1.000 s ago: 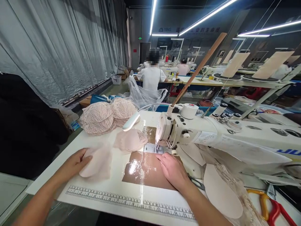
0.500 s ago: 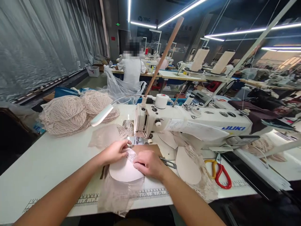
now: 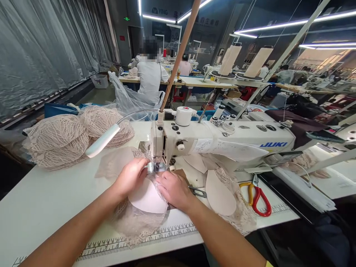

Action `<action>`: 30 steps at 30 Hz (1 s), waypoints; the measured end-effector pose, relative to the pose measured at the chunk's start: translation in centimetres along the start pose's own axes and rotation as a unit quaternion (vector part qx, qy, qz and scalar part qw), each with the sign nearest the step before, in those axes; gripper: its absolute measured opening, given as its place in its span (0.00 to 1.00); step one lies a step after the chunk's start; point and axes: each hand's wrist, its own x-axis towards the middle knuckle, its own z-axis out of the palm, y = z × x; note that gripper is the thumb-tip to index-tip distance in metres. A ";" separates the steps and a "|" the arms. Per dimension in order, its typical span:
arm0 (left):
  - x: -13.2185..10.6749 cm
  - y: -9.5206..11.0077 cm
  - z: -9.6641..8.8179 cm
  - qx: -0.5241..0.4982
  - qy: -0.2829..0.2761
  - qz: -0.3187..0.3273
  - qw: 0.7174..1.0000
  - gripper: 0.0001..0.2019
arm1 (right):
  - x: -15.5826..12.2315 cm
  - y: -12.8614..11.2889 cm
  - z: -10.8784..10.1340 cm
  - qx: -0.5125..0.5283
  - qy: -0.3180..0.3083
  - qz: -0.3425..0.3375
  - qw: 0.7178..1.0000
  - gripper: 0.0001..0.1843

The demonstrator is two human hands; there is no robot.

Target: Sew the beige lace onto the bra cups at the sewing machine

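Note:
A pale pink foam cup (image 3: pixel 147 200) with beige lace (image 3: pixel 133 224) under it lies on the white table, in front of the needle of a white Juki sewing machine (image 3: pixel 222 142). My left hand (image 3: pixel 130 177) pinches the cup's far edge at the presser foot (image 3: pixel 155 167). My right hand (image 3: pixel 174 189) presses down on the cup's right side, fingers curled. Small thread snips (image 3: pixel 198 191) lie just right of that hand.
A heap of lace cups (image 3: pixel 69 135) sits at the table's far left, a loose lace cup (image 3: pixel 115 163) behind my left hand. More foam cups with lace (image 3: pixel 219 193) and red-and-yellow scissors (image 3: pixel 258 198) lie to the right. A lamp arm (image 3: pixel 102 141) overhangs. A person in white (image 3: pixel 150 78) sits ahead.
My left hand brought the foam cup and lace from the left to the needle. Both hands then pushed it forward up to the presser foot.

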 end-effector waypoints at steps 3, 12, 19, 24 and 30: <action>-1.3 1.4 -0.5 0.047 -0.065 0.074 0.994 0.14 | 0.1 0.0 0.2 -0.020 -0.001 0.008 1.000 0.08; -2.0 -0.8 2.1 0.137 -0.044 0.162 0.976 0.18 | 0.4 0.1 0.1 -0.020 -0.003 0.030 0.999 0.11; -0.9 -1.6 1.6 0.127 -0.066 0.182 0.973 0.20 | 0.8 0.0 0.0 -0.042 0.000 0.058 0.997 0.10; 0.0 -1.8 1.3 0.111 -0.090 0.201 0.969 0.19 | 0.8 -0.1 0.3 -0.057 0.007 0.074 0.996 0.10; 0.7 -2.4 -0.1 0.131 -0.137 0.227 0.955 0.18 | 0.9 0.2 -0.3 -0.026 0.009 0.078 0.997 0.10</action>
